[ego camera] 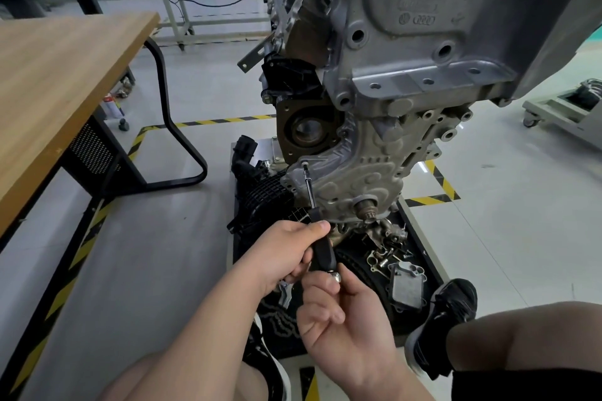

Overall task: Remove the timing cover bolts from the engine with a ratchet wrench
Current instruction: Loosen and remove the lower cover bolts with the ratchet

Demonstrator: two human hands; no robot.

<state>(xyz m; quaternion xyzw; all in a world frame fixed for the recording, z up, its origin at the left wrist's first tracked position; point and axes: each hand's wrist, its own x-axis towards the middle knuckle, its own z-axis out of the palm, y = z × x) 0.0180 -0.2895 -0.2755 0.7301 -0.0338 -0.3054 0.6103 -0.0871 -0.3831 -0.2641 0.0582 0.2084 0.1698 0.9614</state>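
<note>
While your left hand [293,252] grips black handle of ratchet wrench [323,252], chrome shaft rises up and slightly left, tip seated on bolt [304,165] at lower left edge of timing cover [365,166]. Your right hand [342,319] sits just below left, thumb and fingers pinching silver end of handle. Engine [423,42] stands upright over black mat [420,238]. Loose bolts and small metal parts [384,257] lie on mat under cover. Wooden table [65,75] on your left, well apart from engine.
</note>
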